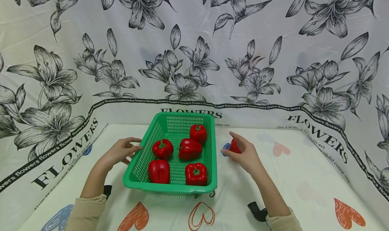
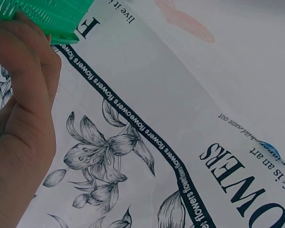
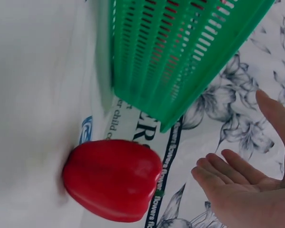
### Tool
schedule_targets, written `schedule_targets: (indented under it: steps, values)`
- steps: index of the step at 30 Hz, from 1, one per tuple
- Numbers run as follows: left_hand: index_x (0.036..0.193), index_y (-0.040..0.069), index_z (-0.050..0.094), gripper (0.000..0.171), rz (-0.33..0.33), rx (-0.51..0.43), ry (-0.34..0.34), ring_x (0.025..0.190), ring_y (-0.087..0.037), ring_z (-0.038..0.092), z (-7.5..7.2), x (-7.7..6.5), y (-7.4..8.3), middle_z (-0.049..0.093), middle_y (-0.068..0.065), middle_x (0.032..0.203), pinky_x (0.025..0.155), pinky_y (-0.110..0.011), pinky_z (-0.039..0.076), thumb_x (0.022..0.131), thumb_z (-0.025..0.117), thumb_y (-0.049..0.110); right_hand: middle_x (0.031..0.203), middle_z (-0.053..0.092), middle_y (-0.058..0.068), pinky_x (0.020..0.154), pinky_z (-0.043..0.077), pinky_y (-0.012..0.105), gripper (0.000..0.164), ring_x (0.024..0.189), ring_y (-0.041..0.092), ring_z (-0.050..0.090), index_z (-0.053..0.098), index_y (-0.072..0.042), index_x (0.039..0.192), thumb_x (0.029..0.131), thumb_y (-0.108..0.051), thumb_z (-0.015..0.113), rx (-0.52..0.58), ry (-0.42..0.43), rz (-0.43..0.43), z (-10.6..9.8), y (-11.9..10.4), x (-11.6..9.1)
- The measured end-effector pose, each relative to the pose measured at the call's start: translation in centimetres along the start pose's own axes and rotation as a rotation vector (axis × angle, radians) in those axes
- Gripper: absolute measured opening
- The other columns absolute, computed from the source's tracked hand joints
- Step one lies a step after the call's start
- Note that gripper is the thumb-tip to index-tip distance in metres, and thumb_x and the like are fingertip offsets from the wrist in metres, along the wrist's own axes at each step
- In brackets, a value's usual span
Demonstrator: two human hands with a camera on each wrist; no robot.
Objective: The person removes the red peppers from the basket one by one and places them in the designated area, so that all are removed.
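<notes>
A green plastic basket (image 1: 170,189) with slotted sides stands mid-table and holds several red bell peppers, such as one with its stem up (image 1: 162,149) and one lying on its side (image 1: 190,149). At the basket's left rim is my left hand (image 1: 120,152), its fingers loosely bent and the fingertips right at the edge. To the basket's right, my right hand (image 1: 245,155) hovers with thumb and fingers spread apart. One more red bell pepper (image 3: 113,180) rests on the table beside the basket, partly hidden behind that hand in the head view. Nothing is between the right hand's fingers.
A white cloth with printed hearts (image 1: 349,212) covers the table. Behind it hangs a flower-printed cloth (image 1: 185,87) as a backdrop, with a dark lettered band along its lower part. Black straps or mounts (image 1: 257,211) show at both wrists.
</notes>
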State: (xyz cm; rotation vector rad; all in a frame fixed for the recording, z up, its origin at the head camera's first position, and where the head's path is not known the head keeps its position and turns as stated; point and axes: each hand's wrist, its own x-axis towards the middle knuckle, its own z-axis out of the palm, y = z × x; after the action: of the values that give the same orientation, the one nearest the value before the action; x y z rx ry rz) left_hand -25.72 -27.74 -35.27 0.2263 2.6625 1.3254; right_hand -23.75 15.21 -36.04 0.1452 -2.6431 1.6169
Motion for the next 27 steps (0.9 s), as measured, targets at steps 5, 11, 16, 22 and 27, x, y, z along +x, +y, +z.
schedule_targets:
  steps: [5, 11, 16, 22, 27]
  values:
    - [0.140, -0.010, 0.040, 0.056, 0.001, 0.001, -0.003, 0.074, -0.016, 0.068, 0.0, 0.0, 0.0, 0.068, -0.027, 0.107, 0.060, -0.036, 0.061, 0.099, 0.056, 0.024, 0.157, 0.037, 0.008, 0.110, 0.040, 0.052, 0.075, 0.147, 0.033, 0.030, 0.042, -0.023, 0.148, 0.083, -0.034, 0.077, 0.019, -0.044, -0.057, 0.7, -0.6, -0.5]
    - [0.140, -0.010, 0.040, 0.056, 0.000, 0.005, -0.001, 0.074, -0.016, 0.069, 0.0, 0.0, 0.0, 0.067, -0.028, 0.109, 0.060, -0.037, 0.061, 0.099, 0.056, 0.024, 0.155, 0.040, 0.008, 0.108, 0.044, 0.046, 0.076, 0.145, 0.033, 0.035, 0.042, -0.021, 0.148, 0.082, -0.034, 0.078, 0.048, -0.114, -0.096, 1.6, -1.3, -1.1]
    - [0.141, -0.010, 0.040, 0.056, 0.001, 0.005, 0.001, 0.074, -0.016, 0.069, 0.0, 0.0, -0.1, 0.067, -0.029, 0.109, 0.060, -0.037, 0.061, 0.099, 0.056, 0.024, 0.154, 0.042, 0.006, 0.104, 0.047, 0.047, 0.076, 0.144, 0.034, 0.037, 0.044, -0.023, 0.146, 0.080, -0.033, 0.080, 0.046, -0.160, -0.114, 2.3, -1.7, -1.4]
    - [0.141, -0.010, 0.039, 0.056, 0.000, 0.005, 0.000, 0.075, -0.016, 0.068, 0.0, 0.0, -0.2, 0.067, -0.028, 0.110, 0.060, -0.037, 0.061, 0.099, 0.056, 0.025, 0.153, 0.043, 0.002, 0.107, 0.046, 0.047, 0.075, 0.145, 0.033, 0.035, 0.045, -0.024, 0.146, 0.080, -0.029, 0.081, 0.090, -0.248, -0.125, 3.1, -2.2, -1.7]
    - [0.141, -0.010, 0.039, 0.057, -0.005, 0.005, 0.001, 0.075, -0.016, 0.068, 0.0, 0.1, -0.2, 0.067, -0.029, 0.110, 0.060, -0.037, 0.061, 0.099, 0.056, 0.025, 0.153, 0.043, 0.000, 0.110, 0.041, 0.053, 0.072, 0.144, 0.035, 0.036, 0.046, -0.026, 0.145, 0.081, -0.032, 0.079, 0.086, -0.327, -0.148, 3.7, -2.5, -1.7]
